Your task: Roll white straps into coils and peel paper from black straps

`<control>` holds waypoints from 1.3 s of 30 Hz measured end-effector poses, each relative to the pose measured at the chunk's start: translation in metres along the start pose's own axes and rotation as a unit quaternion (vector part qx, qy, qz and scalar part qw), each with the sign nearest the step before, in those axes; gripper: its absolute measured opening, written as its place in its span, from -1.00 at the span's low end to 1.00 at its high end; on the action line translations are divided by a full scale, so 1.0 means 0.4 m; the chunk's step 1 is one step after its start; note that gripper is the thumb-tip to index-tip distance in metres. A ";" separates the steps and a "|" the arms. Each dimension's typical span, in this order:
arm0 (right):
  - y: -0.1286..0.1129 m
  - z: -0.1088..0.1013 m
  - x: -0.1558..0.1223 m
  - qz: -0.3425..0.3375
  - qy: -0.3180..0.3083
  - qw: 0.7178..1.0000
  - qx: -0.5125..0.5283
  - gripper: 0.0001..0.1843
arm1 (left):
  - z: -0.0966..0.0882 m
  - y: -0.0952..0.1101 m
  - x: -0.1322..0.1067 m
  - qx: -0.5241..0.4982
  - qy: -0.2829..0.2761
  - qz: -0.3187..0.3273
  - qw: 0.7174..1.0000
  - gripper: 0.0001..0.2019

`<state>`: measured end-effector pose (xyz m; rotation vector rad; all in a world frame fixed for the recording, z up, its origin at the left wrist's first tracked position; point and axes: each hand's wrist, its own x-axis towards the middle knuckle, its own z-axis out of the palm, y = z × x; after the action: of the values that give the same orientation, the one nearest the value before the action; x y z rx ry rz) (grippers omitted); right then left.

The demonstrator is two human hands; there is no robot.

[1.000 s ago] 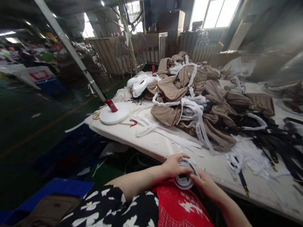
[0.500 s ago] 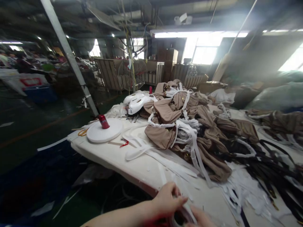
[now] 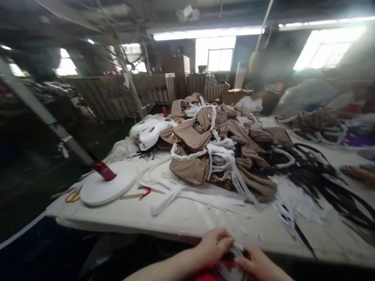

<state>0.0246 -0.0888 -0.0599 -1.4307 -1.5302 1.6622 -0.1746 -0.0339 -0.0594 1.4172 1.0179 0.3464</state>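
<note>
At the table's front edge, my left hand (image 3: 216, 246) is closed, thumb against bent fingers, on a looped white strip (image 3: 231, 272). My right hand (image 3: 258, 262) pinches the same loop from the other side, and the two hands nearly touch. Dark bits, too small to name, show between the fingers. The loop's lower part runs off the bottom of the picture, over something red. Beyond my hands, loose white strips (image 3: 202, 196) lie flat on the table (image 3: 175, 220). Behind them is a pile of brown fabric bags (image 3: 191, 168) with white-wrapped handles.
A large white roll of tape (image 3: 117, 191) with a red cone stands at left, beside yellow-handled scissors (image 3: 73, 195). Red-handled snips (image 3: 145, 192) lie nearby. Black straps (image 3: 319, 171) cover the right side. A co-worker's hand (image 3: 359, 171) rests at the far right; another person sits behind the pile.
The view has swung to the right, bringing more of the table's right side and another person's hand into sight. My right hand shows more fully, and both hands still hold the white loop.
</note>
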 end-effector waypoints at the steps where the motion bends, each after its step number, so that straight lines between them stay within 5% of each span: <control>1: -0.005 0.004 -0.004 0.002 0.019 1.000 0.002 -0.57 | -0.015 0.017 0.001 0.025 -0.018 0.013 0.999 -0.72; 4: -0.030 -0.023 -0.011 0.013 0.038 0.999 -0.009 -0.56 | -0.039 0.075 0.037 0.103 -0.071 0.079 0.989 -0.76; 8: -0.025 -0.081 -0.018 0.014 0.038 0.999 -0.003 -0.53 | 0.003 0.102 0.104 0.124 -0.083 0.138 0.979 -0.79; 14: 0.116 -0.155 -0.063 0.001 0.056 0.994 0.092 -0.34 | 0.111 0.105 0.198 0.097 -0.101 0.042 0.989 -0.70; 20: 0.338 -0.420 -0.101 0.147 0.205 0.968 -0.012 -0.37 | 0.172 0.194 0.299 0.092 -0.177 0.056 0.978 -0.49; 23: 0.436 -0.570 -0.084 0.202 0.298 0.926 -0.111 -0.57 | 0.211 0.210 0.331 0.085 -0.152 0.021 0.984 -0.43; 26: 0.494 -0.653 -0.045 0.216 0.342 0.883 -0.236 -0.64 | 0.248 0.210 0.347 0.078 -0.102 -0.016 0.992 -0.37; 33: 0.555 -0.679 0.036 0.140 0.322 0.834 -0.425 -0.59 | 0.285 0.213 0.353 0.036 -0.046 -0.043 0.997 -0.33; 39: 0.587 -0.712 0.012 0.073 0.300 0.835 -0.455 -0.62 | 0.270 0.221 0.336 -0.029 -0.052 -0.071 0.996 -0.29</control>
<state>0.3459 -0.0255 -0.2303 -2.2810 -1.8923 0.3348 0.0131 0.0126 -0.0461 1.2906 1.0089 0.1951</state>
